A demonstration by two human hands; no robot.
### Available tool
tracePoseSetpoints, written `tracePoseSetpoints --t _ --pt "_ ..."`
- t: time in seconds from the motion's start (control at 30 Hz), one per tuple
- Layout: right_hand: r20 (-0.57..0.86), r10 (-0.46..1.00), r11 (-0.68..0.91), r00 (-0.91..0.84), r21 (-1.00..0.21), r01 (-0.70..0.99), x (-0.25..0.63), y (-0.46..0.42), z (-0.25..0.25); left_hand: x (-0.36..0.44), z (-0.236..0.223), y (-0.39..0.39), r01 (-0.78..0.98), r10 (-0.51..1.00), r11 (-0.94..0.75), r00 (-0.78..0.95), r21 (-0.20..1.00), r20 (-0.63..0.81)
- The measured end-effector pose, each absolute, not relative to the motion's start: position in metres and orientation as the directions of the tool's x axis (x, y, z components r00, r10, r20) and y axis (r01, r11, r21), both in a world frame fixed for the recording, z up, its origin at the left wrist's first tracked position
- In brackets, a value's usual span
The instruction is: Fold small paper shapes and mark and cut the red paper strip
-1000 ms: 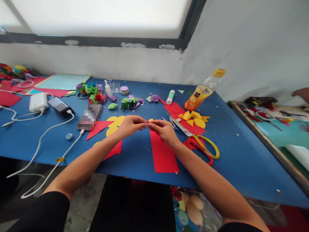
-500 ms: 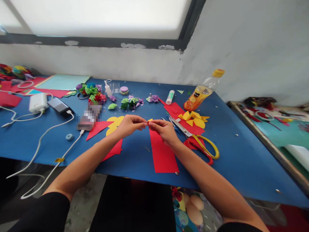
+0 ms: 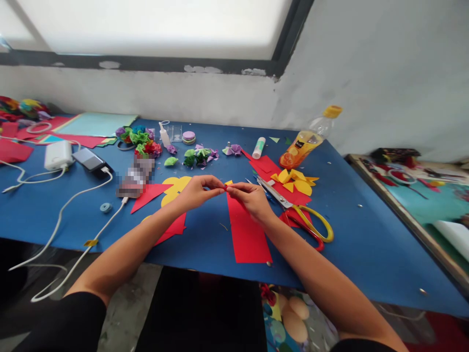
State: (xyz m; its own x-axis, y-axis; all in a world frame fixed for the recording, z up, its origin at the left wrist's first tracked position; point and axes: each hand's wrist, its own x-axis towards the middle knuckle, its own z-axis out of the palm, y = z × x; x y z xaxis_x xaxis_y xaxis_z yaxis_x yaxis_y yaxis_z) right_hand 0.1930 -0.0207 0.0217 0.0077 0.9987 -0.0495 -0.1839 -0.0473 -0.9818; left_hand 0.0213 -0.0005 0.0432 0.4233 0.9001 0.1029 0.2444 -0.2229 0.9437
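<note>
My left hand [image 3: 198,190] and my right hand [image 3: 252,198] meet over the blue table, fingertips pinched together on a tiny piece of red paper [image 3: 225,187]. Most of that piece is hidden by the fingers. Below my right hand lies a red paper strip [image 3: 251,237]. Left of my left hand are yellow paper circles [image 3: 177,184] and a red paper triangle [image 3: 148,194]. To the right of my right hand rest scissors [image 3: 293,208] with yellow and red handles, on red paper among folded yellow paper pieces [image 3: 293,177].
An orange drink bottle [image 3: 302,146] and a glue stick [image 3: 258,147] are at the back right. Crumpled paper flowers [image 3: 200,155] lie in the middle. A phone [image 3: 136,176], a power bank [image 3: 58,155] and white cables [image 3: 71,200] occupy the left. A second table [image 3: 432,195] stands at right.
Both hands stay pinched in nearly the same place, with only slight finger movement around the red piece. At the far right, a hand seen one second ago has left that spot.
</note>
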Motion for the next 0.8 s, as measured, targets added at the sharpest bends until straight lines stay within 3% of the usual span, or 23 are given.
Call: tracePoseSetpoints --t 0.2,0.63,0.8 --pt "-0.065 0.998 -0.068 -0.026 -0.988 -0.141 0.1939 -0.0211 0.0250 0.0224 0.0429 -0.0026 0.303 0.889 -0.236 0.450 0.923 0.079" --pt "0.054 0.993 0.061 -0.109 -0.996 0.061 0.1975 -0.0226 0.0255 0.0242 0.0445 -0.0023 0.114 0.914 -0.020 0.404 0.993 -0.028" --pt "0.125 0.984 0.137 -0.124 -0.986 0.094 0.1978 -0.0246 0.0271 0.0243 0.0489 -0.0051 0.235 0.897 -0.066 0.439 0.970 -0.045"
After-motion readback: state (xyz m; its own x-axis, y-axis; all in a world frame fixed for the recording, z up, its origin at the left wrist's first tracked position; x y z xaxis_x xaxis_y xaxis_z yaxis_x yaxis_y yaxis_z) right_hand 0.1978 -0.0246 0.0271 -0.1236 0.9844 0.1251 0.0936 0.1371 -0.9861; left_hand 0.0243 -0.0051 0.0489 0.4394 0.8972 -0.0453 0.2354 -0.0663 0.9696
